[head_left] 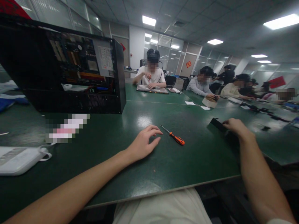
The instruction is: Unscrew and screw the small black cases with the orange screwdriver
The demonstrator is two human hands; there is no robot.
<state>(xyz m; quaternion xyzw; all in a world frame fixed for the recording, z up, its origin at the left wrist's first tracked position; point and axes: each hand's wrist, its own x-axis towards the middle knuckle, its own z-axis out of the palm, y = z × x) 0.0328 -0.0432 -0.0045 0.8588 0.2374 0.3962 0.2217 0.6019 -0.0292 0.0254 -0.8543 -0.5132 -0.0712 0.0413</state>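
Observation:
My left hand (pixel 146 141) rests on the green table with its fingers loosely apart and nothing in them. Just right of its fingertips lies a screwdriver (pixel 177 138) with an orange and black handle, its thin shaft pointing back toward the hand. Over at the right, my right hand (pixel 235 127) is closed on the edge of a dark flat part (pixel 217 125), which is tilted against or just above the tabletop. Much of that part is hidden by the hand and forearm, so its exact kind is unclear.
An opened black computer case (pixel 120 77) stands at the left, its boards showing. Near it lie a white device (pixel 18 160) with a strap and a blurred-out pink-white item (pixel 67 127). Across the table (pixel 144 109) a person (pixel 151 73) works; others sit along the right.

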